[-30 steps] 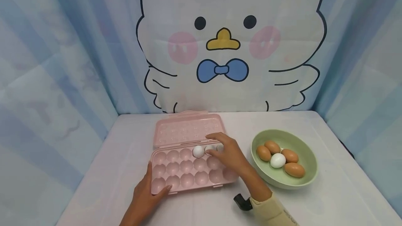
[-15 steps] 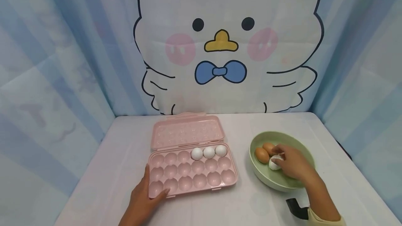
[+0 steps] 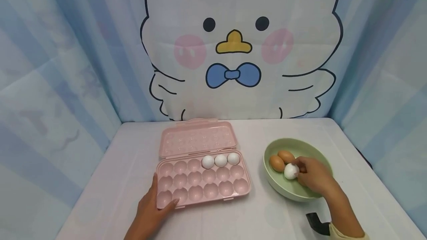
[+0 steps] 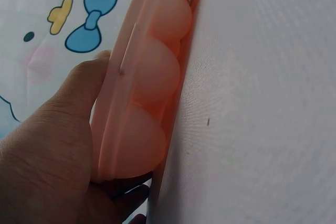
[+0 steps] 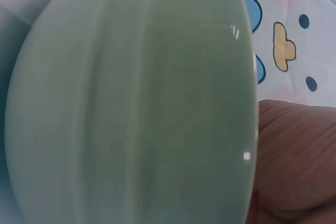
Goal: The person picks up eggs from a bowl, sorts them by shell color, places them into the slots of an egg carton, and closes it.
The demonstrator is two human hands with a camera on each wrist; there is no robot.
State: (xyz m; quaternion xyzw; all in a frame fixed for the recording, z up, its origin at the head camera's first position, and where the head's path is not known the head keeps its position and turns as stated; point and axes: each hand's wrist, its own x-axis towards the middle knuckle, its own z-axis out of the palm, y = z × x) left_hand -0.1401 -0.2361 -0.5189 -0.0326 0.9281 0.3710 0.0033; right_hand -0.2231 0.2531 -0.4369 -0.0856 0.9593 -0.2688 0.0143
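My left hand [image 3: 150, 205] grips the near left corner of a pink plastic egg box [image 3: 201, 177], thumb over the rim. In the left wrist view this hand [image 4: 52, 140] has its thumb on the box's edge [image 4: 118, 87] and fingers round the end. Three white eggs [image 3: 221, 160] fill the right half of the box's back row. At the right, my right hand [image 3: 315, 176] reaches into a green bowl [image 3: 283, 191] and pinches a white egg [image 3: 290, 172]. Two brown eggs [image 3: 277, 163] lie beside it; the hand covers the bowl's right part. The bowl wall [image 5: 157, 103] hides the fingertips in the right wrist view.
The box's lid [image 3: 198, 140] lies open behind it, toward the back of the white table [image 3: 233, 221]. A curtain with a cartoon bird [image 3: 240, 95] hangs at the table's back edge. A black strap piece [image 3: 317, 225] sticks out beside the right wrist.
My right hand has moved from the box's back row to the bowl and taken hold of the white egg. The left hand stays on the box corner.
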